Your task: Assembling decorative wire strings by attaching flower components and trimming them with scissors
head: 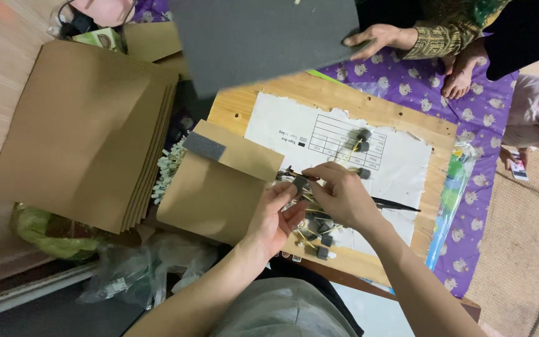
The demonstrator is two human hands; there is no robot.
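My left hand (277, 215) and my right hand (343, 195) meet over a wooden board (244, 103), both pinching a small grey foam piece (300, 183) with a thin stick. Beneath my hands lies a heap of similar grey foam pieces on yellowish sticks (319, 234). More of these foam-tipped sticks (360, 140) rest on a torn white paper sheet with a printed table (282, 125). A thin dark stick (394, 205) pokes out to the right of my right hand.
A brown cardboard sheet with a grey foam strip (210, 193) lies left of my hands. A tall stack of cardboard sheets (88, 125) sits further left. Another person's hand (378, 39) holds a large grey foam sheet (263, 37). Plastic bags (138, 268) lie below.
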